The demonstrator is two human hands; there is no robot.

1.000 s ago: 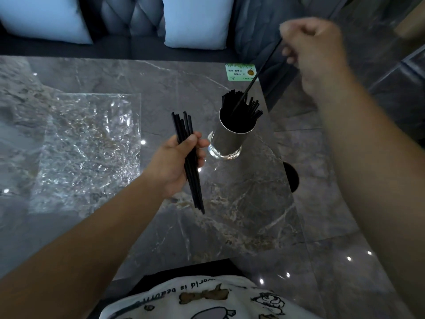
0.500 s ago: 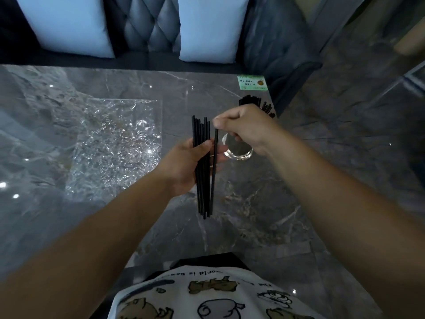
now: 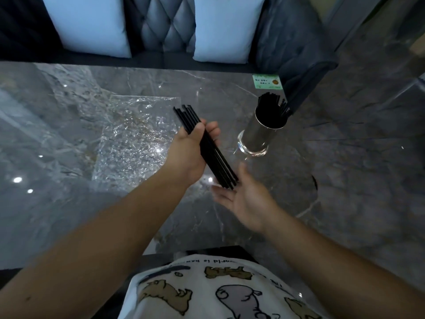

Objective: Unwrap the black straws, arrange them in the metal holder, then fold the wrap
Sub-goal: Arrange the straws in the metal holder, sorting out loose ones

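My left hand [image 3: 190, 153] is clenched around a bundle of black straws [image 3: 204, 146], thumb pressed over the top of them and fingers curled beneath. The bundle slants across my palm: its far ends fan out a little, pointing away from me and to the left of the metal holder [image 3: 261, 132], while its near ends reach down toward my right hand [image 3: 243, 194]. That hand is spread, palm turned up, fingers loose and gripping nothing; the near tips of the bundle lie right at its fingers, though I cannot tell whether they actually touch the skin.

The metal holder stands upright on a clear glass base on the grey marble table [image 3: 69, 215], to the right of my left hand and just beyond my right hand. More black straws [image 3: 272, 105] already stand inside it, leaning toward its far right rim and poking out above the top.

To the left of the holder, past my left hand, the clear crinkled wrap [image 3: 135, 139] lies flat and unfolded on the table. Beyond the holder, at the table's far edge, sits a small green card [image 3: 268, 81]. Behind that edge, a dark tufted sofa [image 3: 167, 31] carries two pale blue cushions [image 3: 92, 21].
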